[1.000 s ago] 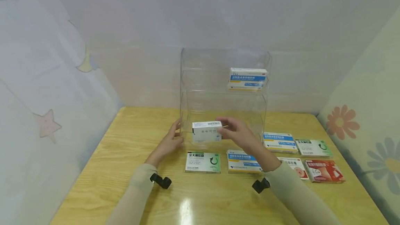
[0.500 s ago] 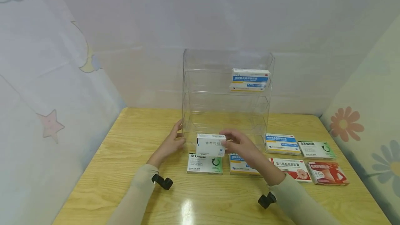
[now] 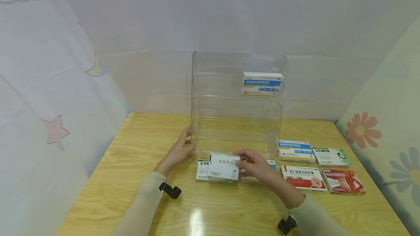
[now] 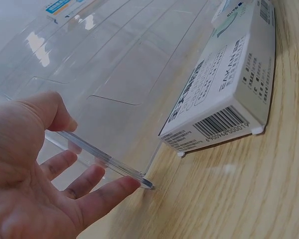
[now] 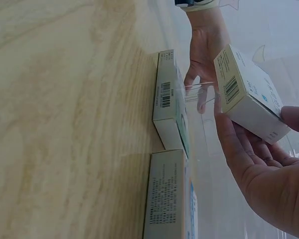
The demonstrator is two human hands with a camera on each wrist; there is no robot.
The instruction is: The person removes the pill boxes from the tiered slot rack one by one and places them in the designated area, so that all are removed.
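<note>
A clear acrylic shelf rack (image 3: 236, 119) stands mid-table. My left hand (image 3: 187, 143) pinches its lower left front edge, thumb on one side and fingers on the other; the left wrist view shows that hand (image 4: 74, 159) on the rack (image 4: 119, 64). My right hand (image 3: 241, 160) holds a white medicine box (image 3: 224, 166) by its right end, just in front of the rack. The box hangs low over a green-and-white box (image 3: 202, 166) lying on the table. In the right wrist view the white box (image 5: 246, 97) sits between thumb and fingers (image 5: 229, 144).
A blue box (image 3: 262, 83) lies on an upper shelf. Another blue box (image 3: 271, 164) lies partly hidden behind my right hand. To the right on the wooden table (image 3: 137, 192) lie blue (image 3: 294, 150), green (image 3: 331, 156), red-white (image 3: 303, 177) and red (image 3: 343, 181) boxes.
My right hand has drawn the white box out of the rack's bottom level, down and toward me, over the green-and-white box. The left hand has stayed on the rack's edge.
</note>
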